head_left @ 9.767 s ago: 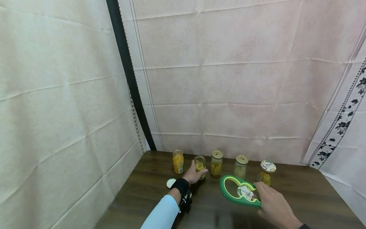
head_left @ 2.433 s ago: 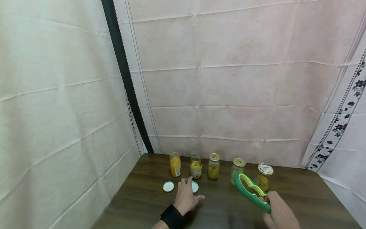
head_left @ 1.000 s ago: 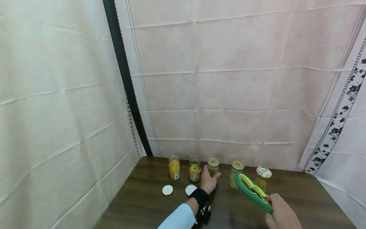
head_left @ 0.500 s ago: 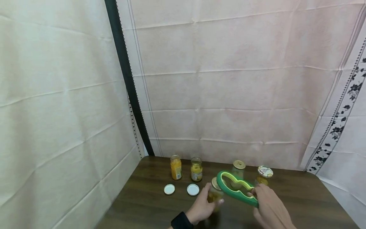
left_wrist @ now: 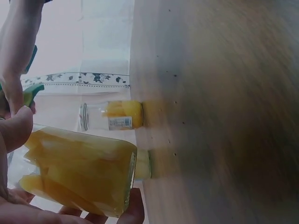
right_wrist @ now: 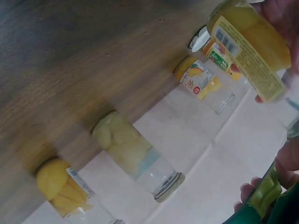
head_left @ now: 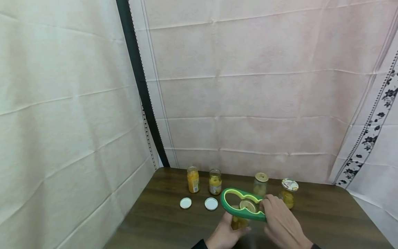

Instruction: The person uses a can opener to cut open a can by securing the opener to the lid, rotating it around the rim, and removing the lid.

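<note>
My left hand [head_left: 224, 235] holds a glass jar [head_left: 237, 223] with yellow fruit pieces and a gold lid [head_left: 247, 205]. In the left wrist view the jar [left_wrist: 79, 168] lies between thumb and fingers, its base off the table. My right hand [head_left: 283, 221] grips the end of a green opener [head_left: 232, 210], whose lime inner edge surrounds the lid from above. Whether the opener touches the lid's rim cannot be told. The right wrist view shows the held jar's yellow label [right_wrist: 247, 58] and the green opener [right_wrist: 268, 198] in my right fingers.
Behind to the left stand two lidless jars, one orange [head_left: 193, 180] and one yellow [head_left: 215, 182], with white-looking lids [head_left: 185, 203] [head_left: 211, 203] before them. Two lidded jars [head_left: 260, 184] [head_left: 288, 198] stand at the right. Cloth [head_left: 264, 103] hangs behind the table [head_left: 149, 221].
The left hand has brought the gold-lidded jar from the back row toward the front and slightly right. The right hand has moved the opener left, over its lid.
</note>
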Available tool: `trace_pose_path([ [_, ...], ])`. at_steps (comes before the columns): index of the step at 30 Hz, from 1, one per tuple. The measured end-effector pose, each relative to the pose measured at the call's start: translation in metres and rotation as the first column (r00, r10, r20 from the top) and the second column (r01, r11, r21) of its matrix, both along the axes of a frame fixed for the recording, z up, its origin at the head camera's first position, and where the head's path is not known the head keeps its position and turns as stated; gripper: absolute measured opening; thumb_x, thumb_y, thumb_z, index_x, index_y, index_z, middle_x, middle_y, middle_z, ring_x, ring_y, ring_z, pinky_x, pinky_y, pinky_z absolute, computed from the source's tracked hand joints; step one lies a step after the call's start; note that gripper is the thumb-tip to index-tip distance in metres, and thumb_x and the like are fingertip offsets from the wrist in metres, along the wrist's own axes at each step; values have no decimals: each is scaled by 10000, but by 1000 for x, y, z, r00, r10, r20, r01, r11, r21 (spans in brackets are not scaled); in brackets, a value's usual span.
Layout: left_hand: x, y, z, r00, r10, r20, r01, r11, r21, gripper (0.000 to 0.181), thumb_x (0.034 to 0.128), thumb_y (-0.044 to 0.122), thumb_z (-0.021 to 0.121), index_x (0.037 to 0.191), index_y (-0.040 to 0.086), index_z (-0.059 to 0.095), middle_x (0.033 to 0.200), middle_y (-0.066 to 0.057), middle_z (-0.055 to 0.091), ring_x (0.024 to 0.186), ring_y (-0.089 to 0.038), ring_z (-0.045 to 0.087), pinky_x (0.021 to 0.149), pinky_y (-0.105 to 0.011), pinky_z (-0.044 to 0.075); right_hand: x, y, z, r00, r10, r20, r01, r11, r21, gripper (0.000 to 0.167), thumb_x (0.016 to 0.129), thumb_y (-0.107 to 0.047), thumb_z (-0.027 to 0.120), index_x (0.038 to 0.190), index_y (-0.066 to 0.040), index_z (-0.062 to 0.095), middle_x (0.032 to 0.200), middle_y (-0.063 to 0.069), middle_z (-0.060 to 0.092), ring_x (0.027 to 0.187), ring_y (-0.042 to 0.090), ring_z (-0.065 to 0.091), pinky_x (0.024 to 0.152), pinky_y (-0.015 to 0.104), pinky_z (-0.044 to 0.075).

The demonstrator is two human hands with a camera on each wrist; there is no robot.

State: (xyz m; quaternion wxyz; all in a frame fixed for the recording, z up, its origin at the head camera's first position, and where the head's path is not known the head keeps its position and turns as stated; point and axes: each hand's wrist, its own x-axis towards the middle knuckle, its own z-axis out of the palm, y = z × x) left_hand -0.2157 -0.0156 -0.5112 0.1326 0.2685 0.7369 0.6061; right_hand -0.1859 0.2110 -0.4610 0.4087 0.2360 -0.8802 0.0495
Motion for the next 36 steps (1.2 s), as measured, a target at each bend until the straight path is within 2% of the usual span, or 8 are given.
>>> trace_pose_path([
  [5,3,8,6,999,26,32,-26,999,-19,357,1020,277,754,1333,349,598,1337,125,664,1288,-91,631,1085,-359,534,4,-1,0,999,-29,33,28,999,30,456,518,93,658,891,-152,563,886,-54,486,784,79,385,685,278,389],
  [11,4,12,9,999,32,7,-31,999,-39,338,1033,279,737,1330,328,582,1347,108,655,1325,-123,624,1121,-415,520,5,2,-2,999,-43,15,42,998,41,453,526,95,674,890,-146,554,884,-42,479,781,84,388,681,290,397],
  [16,5,13,10,1000,18,1,-18,999,-29,351,1036,284,734,1346,333,578,1358,105,653,1315,-101,622,1103,-372,528,4,6,-2,999,-35,-5,35,998,54,425,553,76,674,897,-131,537,874,-37,447,760,85,371,652,269,375],
  [21,7,12,10,999,2,-33,-3,1000,-30,413,1037,295,732,1404,344,548,1424,86,625,1343,-103,609,1098,-334,525,7,10,-2,1000,-18,-8,19,998,68,379,615,84,671,908,-116,536,861,-48,422,734,66,366,610,235,366],
  [27,7,9,10,996,-13,-87,11,1000,-22,402,1036,309,732,1392,317,544,1432,79,614,1332,-60,581,1091,-306,505,12,9,0,998,-41,40,38,997,65,449,615,89,780,910,-135,527,838,-77,387,710,27,330,584,182,326],
  [31,8,6,11,991,-47,-124,44,999,-23,430,1051,318,709,1436,302,519,1480,31,593,1359,-68,575,1106,-295,504,15,7,1,998,-61,29,58,994,92,517,581,74,854,902,-151,517,829,-92,380,702,11,322,577,173,315],
  [36,9,0,11,992,-57,-109,54,998,-33,451,1048,322,715,1461,307,534,1467,33,610,1313,-40,594,1064,-268,522,16,2,-3,996,-69,53,64,994,92,537,604,60,921,885,-159,520,827,-90,394,711,12,330,582,182,319],
])
